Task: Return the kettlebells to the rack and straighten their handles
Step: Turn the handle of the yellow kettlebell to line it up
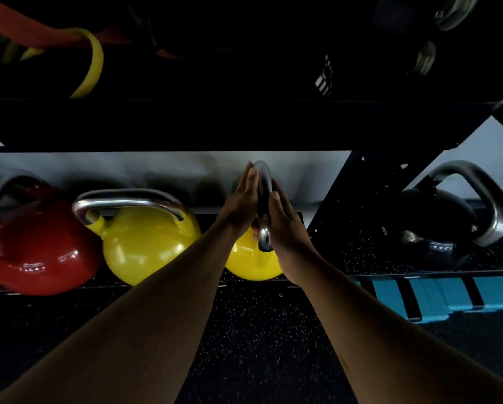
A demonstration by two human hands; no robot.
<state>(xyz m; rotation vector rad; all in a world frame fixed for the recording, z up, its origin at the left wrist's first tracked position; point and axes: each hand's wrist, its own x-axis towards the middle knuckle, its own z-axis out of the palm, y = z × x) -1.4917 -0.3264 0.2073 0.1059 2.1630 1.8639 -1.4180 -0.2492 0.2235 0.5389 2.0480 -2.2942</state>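
Observation:
A yellow kettlebell (251, 262) sits on the bottom shelf of the black rack (186, 126), its steel handle (264, 199) turned end-on toward me. My left hand (241, 199) presses flat against the handle's left side, fingers straight. My right hand (284, 220) presses against its right side, the thumb hooked near the handle's base. To the left stand a second yellow kettlebell (145, 243) with its handle running left-right and a red kettlebell (40, 252). Right of the rack's upright a black kettlebell (440, 225) rests with its handle angled.
The upper shelf overhangs just above my hands and holds red and yellow resistance bands (93, 59) and dark gear. Blue blocks (448, 295) lie on the floor at the right. Speckled black rubber flooring (259, 345) spreads below the rack.

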